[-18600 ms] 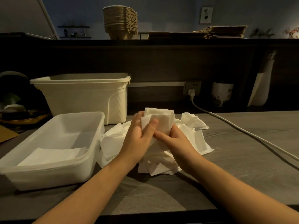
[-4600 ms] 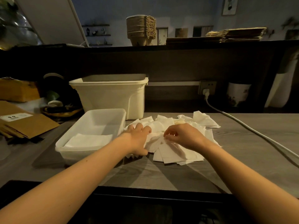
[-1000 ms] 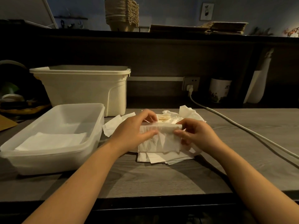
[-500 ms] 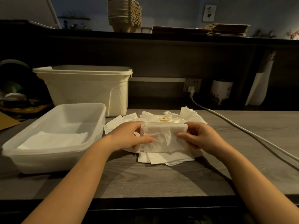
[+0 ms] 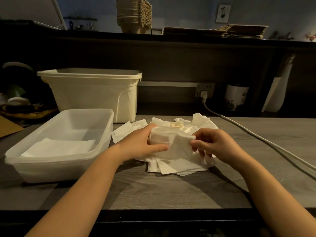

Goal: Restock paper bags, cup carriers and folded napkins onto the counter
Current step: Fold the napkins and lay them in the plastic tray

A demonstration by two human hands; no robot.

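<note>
a folded napkin (image 5: 171, 142) being held at the centre of the frame
the left hand (image 5: 142, 144) is curling round its left end, thumb in front, and the right hand (image 5: 217, 144) is pinching its right edge (fingers bent), just above the loose napkin pile (image 5: 179, 166); cup carriers (image 5: 134, 14) and paper bags (image 5: 242, 31) are sitting along the top.

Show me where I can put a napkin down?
Bare wood: between the loose napkin pile and the table's near edge, and between the pile and the white cable. The clear tray is bare behind its folded napkins. Crowded: pile beside tray and cream bin.
</note>
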